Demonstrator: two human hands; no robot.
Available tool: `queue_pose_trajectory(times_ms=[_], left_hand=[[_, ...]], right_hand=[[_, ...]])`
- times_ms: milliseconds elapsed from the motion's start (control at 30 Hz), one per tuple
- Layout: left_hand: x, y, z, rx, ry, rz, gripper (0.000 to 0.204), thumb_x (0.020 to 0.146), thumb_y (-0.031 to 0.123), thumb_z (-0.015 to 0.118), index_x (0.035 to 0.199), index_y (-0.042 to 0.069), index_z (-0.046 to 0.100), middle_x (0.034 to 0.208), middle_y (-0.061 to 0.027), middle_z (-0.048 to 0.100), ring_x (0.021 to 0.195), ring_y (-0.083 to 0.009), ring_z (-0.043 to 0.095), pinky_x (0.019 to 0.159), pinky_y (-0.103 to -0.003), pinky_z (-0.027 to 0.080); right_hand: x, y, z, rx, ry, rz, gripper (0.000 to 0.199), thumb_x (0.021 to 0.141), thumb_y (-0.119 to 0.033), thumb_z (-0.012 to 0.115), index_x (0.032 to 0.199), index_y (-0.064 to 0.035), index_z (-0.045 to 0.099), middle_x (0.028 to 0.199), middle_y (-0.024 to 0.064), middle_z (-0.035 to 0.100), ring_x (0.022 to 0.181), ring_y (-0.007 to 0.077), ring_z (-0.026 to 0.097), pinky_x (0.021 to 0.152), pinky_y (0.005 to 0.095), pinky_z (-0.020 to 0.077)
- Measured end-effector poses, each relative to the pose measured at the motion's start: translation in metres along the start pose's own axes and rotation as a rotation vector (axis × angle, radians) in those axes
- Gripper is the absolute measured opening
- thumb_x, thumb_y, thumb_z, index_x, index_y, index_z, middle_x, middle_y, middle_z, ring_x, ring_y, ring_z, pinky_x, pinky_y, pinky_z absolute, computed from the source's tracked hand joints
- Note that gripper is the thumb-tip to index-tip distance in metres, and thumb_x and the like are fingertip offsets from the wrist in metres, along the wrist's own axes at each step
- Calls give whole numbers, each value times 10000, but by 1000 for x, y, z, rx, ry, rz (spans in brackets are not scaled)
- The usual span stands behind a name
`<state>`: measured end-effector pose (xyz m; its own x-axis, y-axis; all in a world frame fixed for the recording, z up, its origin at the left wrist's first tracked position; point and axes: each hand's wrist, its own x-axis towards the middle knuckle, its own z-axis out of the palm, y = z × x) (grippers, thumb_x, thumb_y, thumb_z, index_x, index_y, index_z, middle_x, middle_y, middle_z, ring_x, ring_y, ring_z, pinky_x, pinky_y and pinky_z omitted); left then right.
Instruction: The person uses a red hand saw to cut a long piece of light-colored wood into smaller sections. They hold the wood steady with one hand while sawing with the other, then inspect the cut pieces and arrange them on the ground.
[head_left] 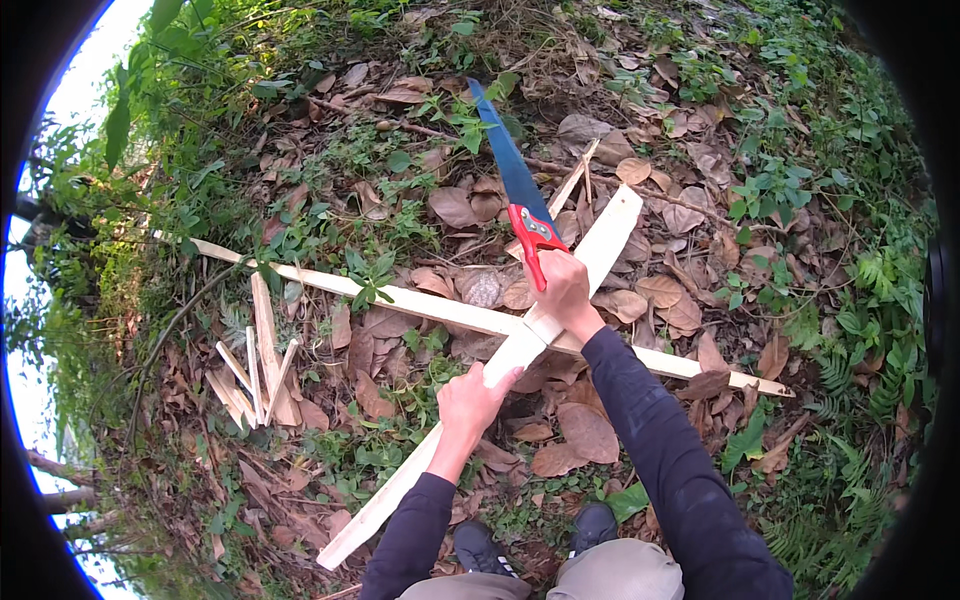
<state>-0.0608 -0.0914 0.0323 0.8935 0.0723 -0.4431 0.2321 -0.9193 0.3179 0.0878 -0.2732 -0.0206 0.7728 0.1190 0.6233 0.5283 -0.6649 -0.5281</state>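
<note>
My right hand [565,288] is closed around the red handle of a handsaw [508,155], and its blue blade points away from me over the leaves. Below that fist, a pale wooden board [378,507] slants from near left to far right. My left hand [470,405] grips this board around its middle, thumb along the top. A long narrow wooden strip [400,298] lies crosswise and meets the board just under my right hand. A cut line or notch shows on the board at the crossing, partly hidden by that hand.
Several short wood pieces [266,350] lie in a group at the left. A split offcut [572,185] rests beside the saw blade. Dry leaves [585,435], twigs and low green plants cover the ground. My shoes [478,548] are at the near edge.
</note>
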Motion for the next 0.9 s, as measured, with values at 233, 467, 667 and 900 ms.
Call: queue_pose_trajectory(times_ms=[233,467,667,900], left_hand=[[-4,-5,21,-97,119,34,735,878,701,598,826,-27,681,699,-265,675,696,-439,696,662,-515,542],[-13,-1,10,-59,187,169,630,816,618,714,978,21,596,756,-247,695,730,-445,698,671,-524,552],[-3,-6,-9,45,138,240,438,789,325,695,1045,33,495,830,-262,702,781,-458,700,707,-554,561],[18,-66,-39,126,103,356,389,755,260,660,1057,54,529,823,-257,697,829,-463,687,755,-563,547]], right_hand=[[3,2,4,1,-51,-17,165,824,-90,725,764,-45,577,658,134,589,625,319,620,591,416,503],[2,0,5,-70,-36,-66,229,875,-175,710,736,-68,563,664,117,609,651,294,632,614,405,507],[10,-18,-46,15,86,-24,208,886,-157,725,750,-47,613,661,124,640,601,306,646,547,406,497],[-76,-130,-185,427,7,418,234,942,-167,720,823,26,662,571,74,546,470,133,527,458,317,380]])
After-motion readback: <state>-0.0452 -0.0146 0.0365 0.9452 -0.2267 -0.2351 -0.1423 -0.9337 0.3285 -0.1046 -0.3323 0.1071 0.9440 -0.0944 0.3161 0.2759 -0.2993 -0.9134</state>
